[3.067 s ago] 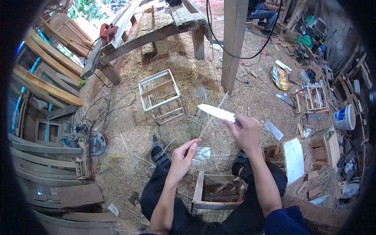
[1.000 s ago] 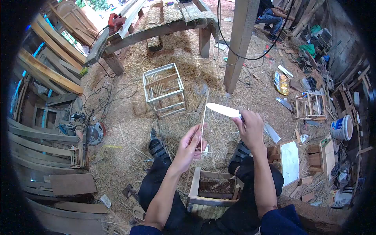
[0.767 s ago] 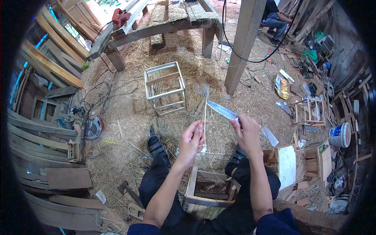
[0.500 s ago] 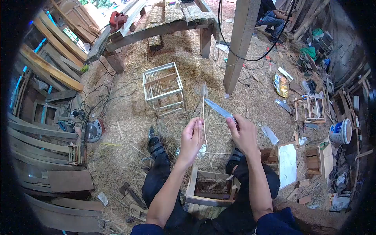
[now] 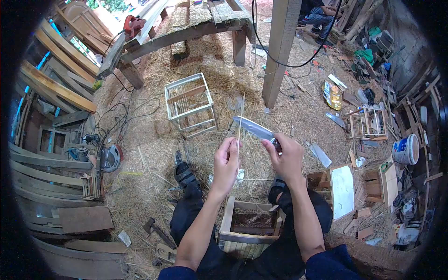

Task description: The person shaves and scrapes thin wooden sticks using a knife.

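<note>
My left hand (image 5: 227, 164) pinches a thin wooden stick (image 5: 240, 126) that stands nearly upright in front of me. In my right hand (image 5: 288, 158) is a knife (image 5: 255, 129), its broad blade pointing up and to the left. The blade crosses the stick above my left fingers; whether it touches cannot be told. Between my legs stands a small wooden box frame (image 5: 252, 240) with slatted sides. Farther ahead on the floor is a pale wooden cage frame (image 5: 192, 103) with thin bars.
A rough workbench (image 5: 186, 39) with a red power tool (image 5: 134, 26) stands ahead, beside a wooden post (image 5: 281, 56). Curved planks (image 5: 51, 163) line the left. At right are a white bucket (image 5: 405, 149) and another small cage (image 5: 368, 123). A person (image 5: 320, 18) sits at the far right.
The knife blade has moved left and now overlaps the stick. My left fingers have closed more tightly around the stick, and the view has shifted slightly.
</note>
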Demonstrator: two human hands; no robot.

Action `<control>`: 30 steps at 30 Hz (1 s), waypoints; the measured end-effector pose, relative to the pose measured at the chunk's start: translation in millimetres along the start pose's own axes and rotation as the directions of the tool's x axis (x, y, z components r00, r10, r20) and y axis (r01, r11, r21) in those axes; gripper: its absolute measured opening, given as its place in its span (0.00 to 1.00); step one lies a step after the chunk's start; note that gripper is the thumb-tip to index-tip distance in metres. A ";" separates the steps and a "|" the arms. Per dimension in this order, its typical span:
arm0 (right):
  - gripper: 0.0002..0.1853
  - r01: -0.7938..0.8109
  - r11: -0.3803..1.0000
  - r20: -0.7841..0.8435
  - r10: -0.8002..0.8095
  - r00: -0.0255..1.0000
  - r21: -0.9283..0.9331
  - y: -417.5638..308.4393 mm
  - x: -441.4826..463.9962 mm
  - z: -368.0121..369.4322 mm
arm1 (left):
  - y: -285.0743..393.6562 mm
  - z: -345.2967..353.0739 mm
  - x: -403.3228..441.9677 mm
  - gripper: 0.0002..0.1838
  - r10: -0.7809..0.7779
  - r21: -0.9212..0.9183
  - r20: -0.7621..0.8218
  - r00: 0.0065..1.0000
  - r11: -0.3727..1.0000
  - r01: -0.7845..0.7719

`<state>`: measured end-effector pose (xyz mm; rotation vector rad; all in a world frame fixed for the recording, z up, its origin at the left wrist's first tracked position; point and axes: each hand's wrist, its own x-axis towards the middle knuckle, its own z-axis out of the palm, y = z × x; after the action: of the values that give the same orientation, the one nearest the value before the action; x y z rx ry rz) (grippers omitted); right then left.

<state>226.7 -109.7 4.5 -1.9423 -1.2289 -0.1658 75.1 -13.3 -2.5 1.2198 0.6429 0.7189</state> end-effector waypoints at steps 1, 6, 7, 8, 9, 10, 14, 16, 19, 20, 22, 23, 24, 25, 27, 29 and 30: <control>0.16 -0.001 1.000 -0.004 0.001 1.000 0.011 0.9 -0.5 -0.3 | -3.0 -1.0 -0.2 0.14 0.013 -0.003 0.002 1.000 1.000 -0.013; 0.16 0.025 0.999 -0.014 -0.024 1.000 0.028 -1.0 -0.7 -3.6 | -5.9 -7.1 -6.0 0.14 0.035 0.016 -0.010 0.999 0.999 -0.034; 0.17 0.017 1.000 -0.010 -0.017 1.000 0.026 -2.6 -0.2 -4.9 | -6.7 -7.7 -6.9 0.14 0.038 0.029 -0.020 0.999 0.999 -0.038; 0.17 0.008 1.000 -0.006 -0.008 1.000 0.024 -4.4 -0.2 -6.2 | -8.2 -8.3 -7.7 0.15 0.041 0.042 -0.029 0.999 0.998 -0.040; 0.18 -0.001 1.000 -0.002 0.001 1.000 0.023 -5.4 -0.4 -6.3 | -9.7 -9.6 -8.2 0.15 0.044 0.056 -0.038 0.998 0.998 -0.041; 0.19 0.014 1.000 -0.006 -0.014 1.000 0.000 -4.5 -1.0 -5.7 | -11.4 -11.9 -8.7 0.15 0.064 0.092 -0.040 0.997 0.994 -0.061; 0.20 0.081 0.994 -0.041 -0.084 0.996 -0.078 1.4 -0.1 -7.2 | -11.2 -16.7 -11.5 0.16 0.098 0.173 -0.026 0.995 0.981 -0.092; 0.20 0.110 0.987 -0.053 -0.116 0.992 -0.115 3.9 1.2 -8.0 | -10.3 -18.3 -13.0 0.16 0.100 0.190 -0.016 0.995 0.977 -0.095; 0.20 0.132 0.978 -0.052 -0.142 0.989 -0.164 6.5 1.6 -10.4 | -8.7 -21.0 -14.4 0.17 0.114 0.250 0.001 0.993 0.962 -0.111; 0.20 0.131 0.977 -0.050 -0.141 0.989 -0.171 4.8 1.9 -12.9 | -6.9 -21.8 -16.0 0.17 0.116 0.284 0.004 0.993 0.952 -0.112; 0.19 -0.005 0.992 -0.129 -0.011 0.992 -0.123 13.7 5.8 -13.4 | -2.5 -22.9 -21.6 0.18 0.133 0.390 0.017 0.991 0.912 -0.130; 0.19 -0.140 0.988 -0.201 0.126 0.971 -0.059 31.4 9.5 -11.6 | -0.3 -22.8 -27.7 0.18 0.145 0.458 0.031 0.989 0.877 -0.143; 0.18 -0.270 0.963 -0.263 0.264 0.928 0.013 45.2 12.2 -13.9 | 0.0 -23.0 -33.1 0.18 0.155 0.524 0.047 0.987 0.837 -0.156; 0.18 -0.286 0.957 -0.298 0.257 0.919 -0.054 46.7 14.6 -29.6 | -4.9 -24.2 -37.9 0.18 0.119 0.494 0.023 0.993 0.862 -0.115; 0.17 -0.321 0.930 -0.385 0.234 0.893 -0.180 43.6 22.5 -62.5 | -19.2 -32.3 -34.6 0.18 0.060 0.434 -0.004 0.998 0.899 -0.052; 0.18 -0.360 0.917 -0.322 0.292 0.900 -0.173 41.9 5.1 -59.9 | -30.2 -40.7 -27.4 0.18 0.027 0.359 -0.044 0.999 0.933 -0.009; 0.18 -0.385 0.908 -0.294 0.328 0.898 -0.165 37.3 -0.8 -56.2 | -30.3 -42.3 -23.9 0.17 0.021 0.345 -0.060 0.998 0.939 0.001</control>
<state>272.8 -156.3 20.2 -2.2197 -0.6867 -0.3645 32.1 -12.3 -40.2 1.5283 0.8404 0.6724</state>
